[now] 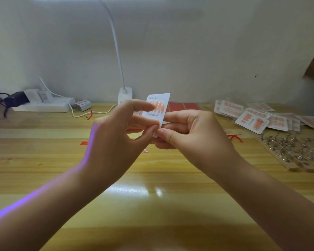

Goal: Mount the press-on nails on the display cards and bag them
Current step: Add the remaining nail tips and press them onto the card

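A white display card (159, 107) carrying peach nails (157, 106) is held upright above the tabletop (152, 196), its lower corner pinched between the fingers of the left hand (114, 134) and the right hand (192, 131).

Two hands, the left hand (116, 129) and the right hand (187, 131), meet at one display card (157, 109) above the worktop (152, 196). That card shows one row of orange nails (157, 106), too blurred to count. One lamp (124, 95), one power strip (43, 105) and one wooden rack of metal pegs (294, 151) stand behind. The bagged cards (252, 118) overlap in a pile, uncountable.
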Tool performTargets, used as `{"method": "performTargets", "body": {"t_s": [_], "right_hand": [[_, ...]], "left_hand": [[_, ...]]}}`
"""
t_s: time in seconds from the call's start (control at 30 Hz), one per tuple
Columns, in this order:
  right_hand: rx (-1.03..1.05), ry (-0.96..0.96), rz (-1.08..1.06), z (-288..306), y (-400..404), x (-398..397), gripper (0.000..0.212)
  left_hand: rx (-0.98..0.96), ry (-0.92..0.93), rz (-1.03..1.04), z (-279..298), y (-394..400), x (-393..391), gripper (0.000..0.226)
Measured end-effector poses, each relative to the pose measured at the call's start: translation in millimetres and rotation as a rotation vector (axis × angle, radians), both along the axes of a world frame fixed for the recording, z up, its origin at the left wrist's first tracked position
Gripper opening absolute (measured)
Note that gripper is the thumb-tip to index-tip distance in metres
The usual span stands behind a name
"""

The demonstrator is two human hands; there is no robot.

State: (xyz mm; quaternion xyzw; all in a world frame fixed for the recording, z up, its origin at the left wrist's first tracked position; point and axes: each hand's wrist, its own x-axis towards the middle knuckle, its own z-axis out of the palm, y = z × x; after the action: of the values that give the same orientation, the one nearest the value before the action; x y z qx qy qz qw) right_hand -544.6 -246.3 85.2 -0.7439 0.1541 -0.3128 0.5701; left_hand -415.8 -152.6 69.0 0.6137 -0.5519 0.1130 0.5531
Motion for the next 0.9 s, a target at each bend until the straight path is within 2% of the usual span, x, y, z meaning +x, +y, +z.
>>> {"method": "performTargets", "body": {"t_s": [0.23,0.4,0.53,0.8,0.9], "right_hand": [[-0.136,0.046,-0.04,-1.7,0.1,-0.3,0.025],[-0.099,0.029,0.005,-0.5,-1.4,-1.1,0.031],[-0.103,0.05,-0.011,-3.9,-3.0,-0.7,0.026],[-0.148,0.055,-0.031,-4.9,0.3,0.5,0.028],[-0.051,0.026,0.003,-3.8,0.3,1.0,0.03]], "left_hand": [[0.009,-0.104,0.036,1.3,2.4,0.5,0.036],[0.065,-0.132,-0.008,6.2,2.1,4.8,0.036],[0.056,-0.137,0.006,4.1,2.4,3.1,0.035],[0.008,-0.178,0.103,-3.7,-0.2,-1.1,0.033],[-0.019,-0.179,0.122,-7.3,-1.9,-1.8,0.03]]}}
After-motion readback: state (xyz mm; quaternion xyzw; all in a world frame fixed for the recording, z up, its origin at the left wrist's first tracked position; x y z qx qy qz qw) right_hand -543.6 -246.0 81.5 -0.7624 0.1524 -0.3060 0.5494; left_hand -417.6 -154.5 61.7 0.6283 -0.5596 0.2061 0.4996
